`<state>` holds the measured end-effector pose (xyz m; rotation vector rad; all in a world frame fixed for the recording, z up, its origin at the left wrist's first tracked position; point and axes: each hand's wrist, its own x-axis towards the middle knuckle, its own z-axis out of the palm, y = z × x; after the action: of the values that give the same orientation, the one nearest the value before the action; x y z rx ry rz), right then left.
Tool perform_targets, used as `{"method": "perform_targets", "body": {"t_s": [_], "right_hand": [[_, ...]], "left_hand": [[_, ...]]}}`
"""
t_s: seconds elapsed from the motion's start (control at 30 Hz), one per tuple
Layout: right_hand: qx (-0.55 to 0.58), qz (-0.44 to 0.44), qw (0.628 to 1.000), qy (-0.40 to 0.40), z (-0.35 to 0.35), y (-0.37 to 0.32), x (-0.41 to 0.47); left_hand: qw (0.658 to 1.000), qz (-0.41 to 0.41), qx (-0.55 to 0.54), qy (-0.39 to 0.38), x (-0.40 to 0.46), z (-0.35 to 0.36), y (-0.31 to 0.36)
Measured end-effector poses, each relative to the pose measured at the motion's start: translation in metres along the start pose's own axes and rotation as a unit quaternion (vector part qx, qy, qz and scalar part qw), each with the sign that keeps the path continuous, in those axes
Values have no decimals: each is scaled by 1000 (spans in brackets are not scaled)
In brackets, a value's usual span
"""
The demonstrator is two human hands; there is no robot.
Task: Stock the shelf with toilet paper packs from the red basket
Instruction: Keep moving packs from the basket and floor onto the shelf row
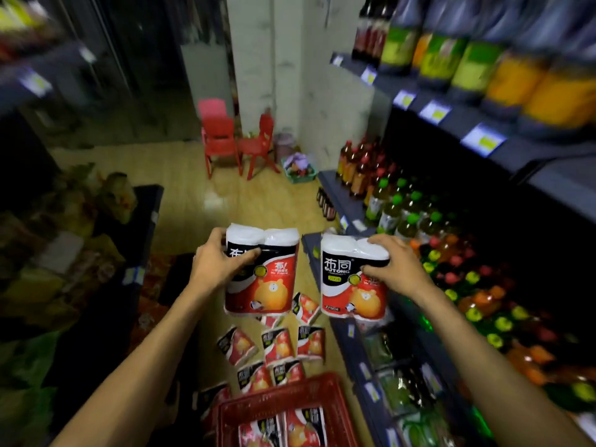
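Two toilet paper packs are up in the head view: the left hand (215, 265) clasps one pack (262, 269), the right hand (392, 265) another (354, 276), above the red basket (280, 395). Mid-carry, seemingly; next, a free shelf (346, 343) spot.

Holding two toilet paper packs above the aisle floor

Gripping one pack (262, 269) in left hand (215, 264), another pack (354, 279) in right hand (392, 267); red basket (283, 395) lying below, loose packs (277, 346) scattered on floor.
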<state>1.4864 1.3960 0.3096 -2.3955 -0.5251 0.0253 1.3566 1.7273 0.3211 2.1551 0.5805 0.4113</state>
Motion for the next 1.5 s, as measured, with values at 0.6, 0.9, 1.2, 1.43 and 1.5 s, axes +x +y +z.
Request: {"method": "perform_targets", "body": {"t_s": [0.6, 0.9, 1.2, 1.43, 1.5], "right_hand": [[-9, 90, 947, 309, -286, -127, -88], [-41, 194, 892, 407, -380, -117, -237], [-76, 294, 816, 492, -448, -87, -388], [-104, 342, 775, 521, -495, -47, -476], [-116, 345, 768, 527, -505, -37, -496]], "left_hand": [[953, 274, -113, -61, 39, -41, 266], [887, 386, -199, -156, -22, 29, 394], [826, 458, -221, -245, -151, 120, 509], [797, 462, -234, -312, -252, 193, 577], [793, 458, -232, -328, -276, 213, 593]]}}
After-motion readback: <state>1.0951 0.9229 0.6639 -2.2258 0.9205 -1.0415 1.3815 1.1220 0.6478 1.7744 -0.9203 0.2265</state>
